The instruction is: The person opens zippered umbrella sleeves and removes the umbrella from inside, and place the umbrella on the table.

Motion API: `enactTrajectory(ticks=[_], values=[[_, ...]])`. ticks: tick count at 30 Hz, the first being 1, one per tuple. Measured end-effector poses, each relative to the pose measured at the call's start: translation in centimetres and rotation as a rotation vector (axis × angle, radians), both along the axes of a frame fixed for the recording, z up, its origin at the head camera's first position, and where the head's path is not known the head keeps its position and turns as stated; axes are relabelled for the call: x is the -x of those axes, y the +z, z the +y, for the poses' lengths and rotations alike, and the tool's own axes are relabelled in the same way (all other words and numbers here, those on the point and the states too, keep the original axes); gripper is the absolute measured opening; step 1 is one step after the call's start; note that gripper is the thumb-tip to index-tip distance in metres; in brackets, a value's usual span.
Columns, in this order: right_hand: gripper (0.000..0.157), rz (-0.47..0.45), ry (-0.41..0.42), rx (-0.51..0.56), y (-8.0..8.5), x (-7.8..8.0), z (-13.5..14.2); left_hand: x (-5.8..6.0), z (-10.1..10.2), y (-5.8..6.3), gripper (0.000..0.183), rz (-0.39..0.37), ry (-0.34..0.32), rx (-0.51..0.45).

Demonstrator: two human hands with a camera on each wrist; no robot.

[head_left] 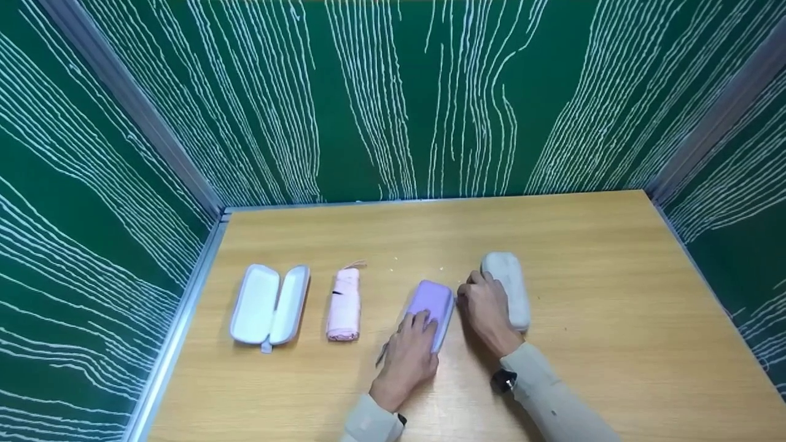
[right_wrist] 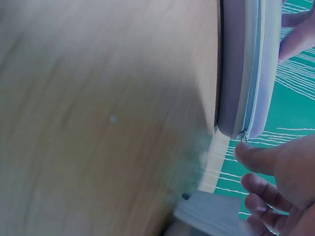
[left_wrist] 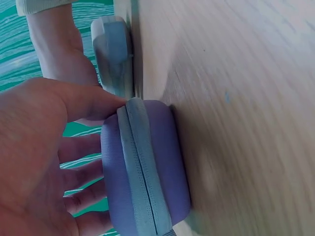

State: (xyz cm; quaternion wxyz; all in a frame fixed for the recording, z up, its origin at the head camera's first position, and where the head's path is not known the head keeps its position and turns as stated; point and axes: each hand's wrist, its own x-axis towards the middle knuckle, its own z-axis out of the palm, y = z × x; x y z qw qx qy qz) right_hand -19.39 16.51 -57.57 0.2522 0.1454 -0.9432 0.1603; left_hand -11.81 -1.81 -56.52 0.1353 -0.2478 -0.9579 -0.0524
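1. Fingers [left_wrist: 84,170] of the left hand [head_left: 409,354] lie spread over the purple case [head_left: 431,294], thumb against its zipped edge, holding it.
2. Right hand [head_left: 488,308] has loosely bent fingers, thumb apart from them, its tip right by the zipper pull [right_wrist: 243,136]; I cannot tell whether they touch.
3. Purple case sits on the table [head_left: 589,276], between the folded pink umbrella [head_left: 346,308] and the grey case [head_left: 514,287].

A wood-grained tabletop [head_left: 583,258] carries four things — open white case [head_left: 258,304], pink folded umbrella [head_left: 344,310], purple case [head_left: 431,296], grey case [head_left: 513,285].
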Motion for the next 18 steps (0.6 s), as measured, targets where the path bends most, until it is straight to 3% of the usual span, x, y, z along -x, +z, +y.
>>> enactTrajectory(ticks=[10,18], values=[[0.013,-0.024,0.004,-0.027,0.37,0.25,0.23,0.45,0.31,-0.1,0.043,0.048,0.012,-0.007],[0.015,0.005,0.115,-0.036,0.57,0.84,0.43,0.33,-0.23,0.16,0.041,0.043,-0.011,0.015]])
